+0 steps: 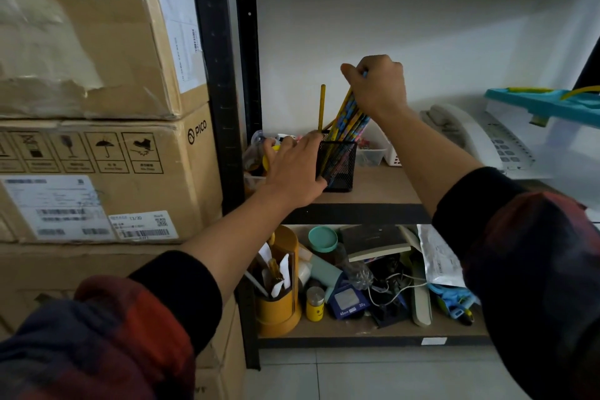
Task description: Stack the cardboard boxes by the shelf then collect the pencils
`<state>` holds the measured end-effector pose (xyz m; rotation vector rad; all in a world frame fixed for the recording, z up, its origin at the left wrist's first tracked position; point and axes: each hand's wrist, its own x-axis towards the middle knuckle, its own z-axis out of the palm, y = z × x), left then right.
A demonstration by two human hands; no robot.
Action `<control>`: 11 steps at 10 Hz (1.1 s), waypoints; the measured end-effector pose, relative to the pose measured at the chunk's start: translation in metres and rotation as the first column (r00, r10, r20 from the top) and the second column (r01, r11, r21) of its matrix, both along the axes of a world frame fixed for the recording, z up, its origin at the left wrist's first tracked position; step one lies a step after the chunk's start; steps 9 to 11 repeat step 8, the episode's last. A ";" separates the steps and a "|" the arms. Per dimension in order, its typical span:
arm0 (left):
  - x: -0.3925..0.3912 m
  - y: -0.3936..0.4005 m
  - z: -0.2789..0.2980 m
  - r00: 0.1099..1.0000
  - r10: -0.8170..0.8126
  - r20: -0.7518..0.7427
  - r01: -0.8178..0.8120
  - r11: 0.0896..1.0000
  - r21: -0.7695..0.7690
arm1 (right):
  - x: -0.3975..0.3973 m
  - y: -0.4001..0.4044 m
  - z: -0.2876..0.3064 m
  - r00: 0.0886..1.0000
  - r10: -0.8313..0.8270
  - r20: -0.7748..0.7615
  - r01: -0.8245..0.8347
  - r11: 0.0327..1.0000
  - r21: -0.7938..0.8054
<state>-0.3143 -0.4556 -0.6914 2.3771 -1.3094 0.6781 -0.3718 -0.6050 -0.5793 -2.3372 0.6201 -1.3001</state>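
Your right hand (378, 86) grips a pencil bundle (349, 117) standing in the mesh cup (339, 162) on the shelf (373, 191); left hand (292, 169) holds the cup. Cardboard boxes (97, 140) stacked at left, beside shelf frame.

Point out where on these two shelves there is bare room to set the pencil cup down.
Upper shelf board: a bare strip in front, between the mesh cup and the telephone. Behind it sit small bins. The lower shelf is crowded, from the yellow holder rightward.
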 end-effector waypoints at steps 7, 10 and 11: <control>-0.002 -0.002 0.000 0.998 0.067 -0.018 -0.066 0.997 0.045 | -0.003 0.010 0.012 0.949 -0.071 -0.307 0.076 0.997 0.005; -0.002 -0.001 0.005 0.997 0.054 -0.060 -0.052 0.998 0.028 | -0.009 0.014 0.009 0.981 -0.098 -0.170 0.098 0.995 -0.006; -0.002 -0.001 0.005 0.997 0.054 -0.060 -0.052 0.998 0.028 | -0.009 0.014 0.009 0.981 -0.098 -0.170 0.098 0.995 -0.006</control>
